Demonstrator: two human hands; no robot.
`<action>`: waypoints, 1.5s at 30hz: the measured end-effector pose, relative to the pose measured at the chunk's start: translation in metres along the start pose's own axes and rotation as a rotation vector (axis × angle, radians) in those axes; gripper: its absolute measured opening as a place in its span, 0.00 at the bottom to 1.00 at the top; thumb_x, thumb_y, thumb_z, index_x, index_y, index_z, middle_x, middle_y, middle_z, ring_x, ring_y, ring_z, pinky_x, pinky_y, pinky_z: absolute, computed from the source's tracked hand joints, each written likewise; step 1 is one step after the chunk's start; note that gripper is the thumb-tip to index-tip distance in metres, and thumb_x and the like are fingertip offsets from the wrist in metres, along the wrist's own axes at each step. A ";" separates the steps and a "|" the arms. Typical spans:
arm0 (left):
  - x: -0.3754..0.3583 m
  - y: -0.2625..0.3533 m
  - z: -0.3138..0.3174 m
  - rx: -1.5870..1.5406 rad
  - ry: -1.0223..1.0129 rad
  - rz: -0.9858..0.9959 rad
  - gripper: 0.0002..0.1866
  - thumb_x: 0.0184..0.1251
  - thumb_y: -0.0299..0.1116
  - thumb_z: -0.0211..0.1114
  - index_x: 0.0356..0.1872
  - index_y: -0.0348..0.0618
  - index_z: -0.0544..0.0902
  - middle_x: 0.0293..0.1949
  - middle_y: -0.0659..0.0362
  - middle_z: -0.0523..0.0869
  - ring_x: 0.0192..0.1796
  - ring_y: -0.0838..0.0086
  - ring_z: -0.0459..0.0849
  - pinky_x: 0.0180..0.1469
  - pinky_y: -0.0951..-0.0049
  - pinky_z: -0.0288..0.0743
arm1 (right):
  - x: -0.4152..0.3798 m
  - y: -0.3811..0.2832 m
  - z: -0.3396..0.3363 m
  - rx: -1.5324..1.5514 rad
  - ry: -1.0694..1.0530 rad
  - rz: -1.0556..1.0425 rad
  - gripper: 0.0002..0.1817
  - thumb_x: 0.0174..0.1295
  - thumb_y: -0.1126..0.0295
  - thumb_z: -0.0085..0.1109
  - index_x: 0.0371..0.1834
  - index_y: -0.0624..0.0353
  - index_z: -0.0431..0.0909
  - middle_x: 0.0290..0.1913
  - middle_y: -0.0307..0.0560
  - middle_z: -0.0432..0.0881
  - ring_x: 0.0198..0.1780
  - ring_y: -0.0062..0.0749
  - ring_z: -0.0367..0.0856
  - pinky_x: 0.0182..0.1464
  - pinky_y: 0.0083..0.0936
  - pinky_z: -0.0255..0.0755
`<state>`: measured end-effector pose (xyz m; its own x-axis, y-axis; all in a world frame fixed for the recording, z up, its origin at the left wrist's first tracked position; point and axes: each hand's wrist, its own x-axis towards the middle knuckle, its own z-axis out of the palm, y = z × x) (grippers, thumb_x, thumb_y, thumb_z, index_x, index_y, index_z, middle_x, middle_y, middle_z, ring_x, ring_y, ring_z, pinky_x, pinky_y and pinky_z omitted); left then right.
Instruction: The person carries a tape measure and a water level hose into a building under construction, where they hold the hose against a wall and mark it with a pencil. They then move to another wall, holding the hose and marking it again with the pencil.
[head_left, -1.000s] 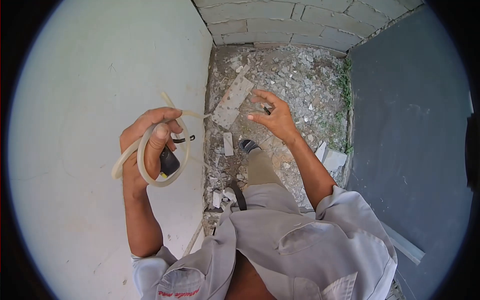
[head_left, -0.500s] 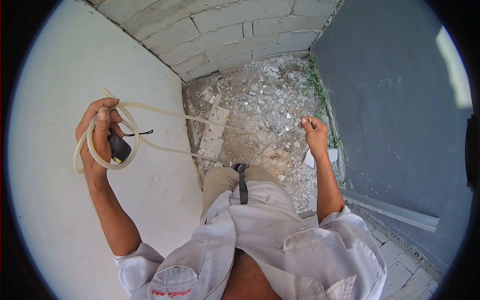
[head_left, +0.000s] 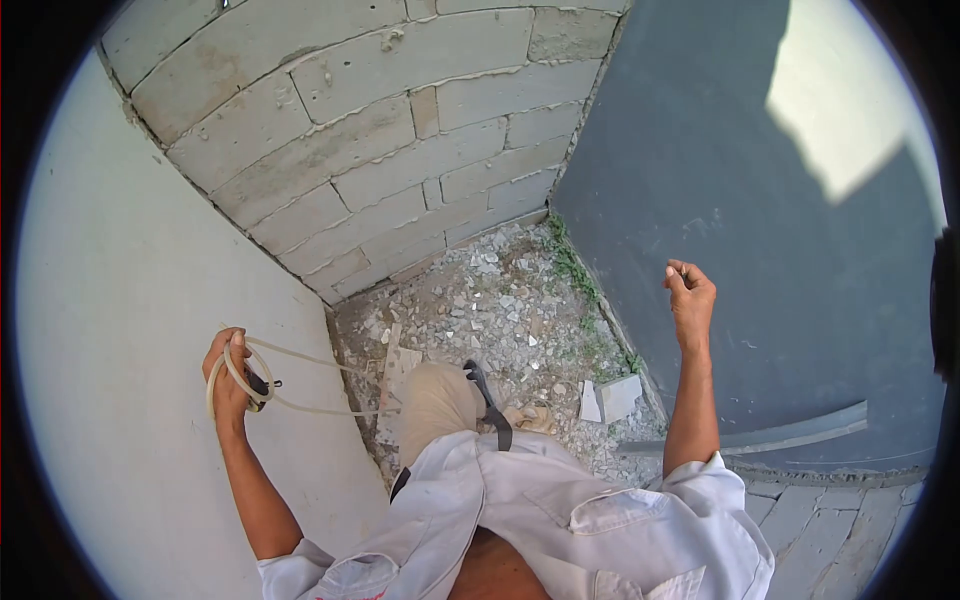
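Note:
My left hand (head_left: 229,385) is wrapped round a coiled translucent hose (head_left: 312,408) and a black tape measure (head_left: 260,388), close to the white wall on the left. Two runs of the hose stretch from that hand toward the rubble and pass out of sight near my leg. Raised in front of the dark grey wall, my right hand (head_left: 691,290) has its fingers pinched together. Something small and dark may be between the fingertips, but it is too small to name.
A block wall (head_left: 400,130) stands ahead, between the white wall (head_left: 130,330) and the grey wall (head_left: 640,180). Rubble (head_left: 490,290) covers the ground, with a board (head_left: 398,362), broken white pieces (head_left: 619,397) and weeds (head_left: 572,265). A metal strip (head_left: 800,432) lies along the right wall's foot.
The view has tilted up and shows more of the block wall. My left hand with the hose appears lower and farther away; my right hand has moved right, in front of the grey wall.

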<state>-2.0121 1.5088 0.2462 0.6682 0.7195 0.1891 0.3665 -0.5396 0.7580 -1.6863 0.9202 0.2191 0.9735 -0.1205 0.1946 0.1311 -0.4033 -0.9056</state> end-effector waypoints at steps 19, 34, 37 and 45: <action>0.235 0.110 0.099 -0.524 -0.306 0.121 0.30 0.78 0.57 0.62 0.45 0.31 0.81 0.27 0.55 0.81 0.20 0.75 0.79 0.24 0.76 0.73 | 0.021 -0.162 0.506 0.358 -1.379 -0.453 0.28 0.53 0.64 0.79 0.58 0.59 0.85 0.42 0.59 0.89 0.42 0.46 0.88 0.46 0.38 0.79; 0.324 0.182 0.124 -0.558 -0.143 0.208 0.27 0.81 0.54 0.58 0.45 0.32 0.78 0.26 0.53 0.79 0.21 0.73 0.79 0.25 0.75 0.75 | 0.184 0.042 0.525 0.078 -1.092 0.302 0.13 0.66 0.62 0.72 0.38 0.64 0.88 0.25 0.40 0.83 0.26 0.26 0.82 0.33 0.31 0.77; 0.326 0.199 0.143 -0.548 -0.115 0.173 0.27 0.81 0.54 0.58 0.45 0.32 0.78 0.27 0.53 0.80 0.21 0.73 0.79 0.25 0.75 0.75 | 0.276 0.019 0.502 0.054 -0.628 0.023 0.11 0.66 0.65 0.72 0.35 0.63 0.84 0.23 0.44 0.83 0.26 0.25 0.80 0.33 0.29 0.74; 0.344 0.287 0.209 -0.518 -0.066 0.198 0.28 0.79 0.54 0.61 0.45 0.30 0.80 0.26 0.52 0.81 0.22 0.71 0.81 0.27 0.74 0.76 | 0.475 -0.071 0.391 0.119 0.060 -0.446 0.08 0.67 0.70 0.71 0.39 0.62 0.83 0.28 0.45 0.81 0.28 0.28 0.75 0.34 0.28 0.71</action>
<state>-1.5417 1.5099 0.3980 0.7373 0.5882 0.3323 -0.1254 -0.3641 0.9229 -1.1600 1.2465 0.2279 0.8050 -0.0129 0.5931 0.5584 -0.3210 -0.7649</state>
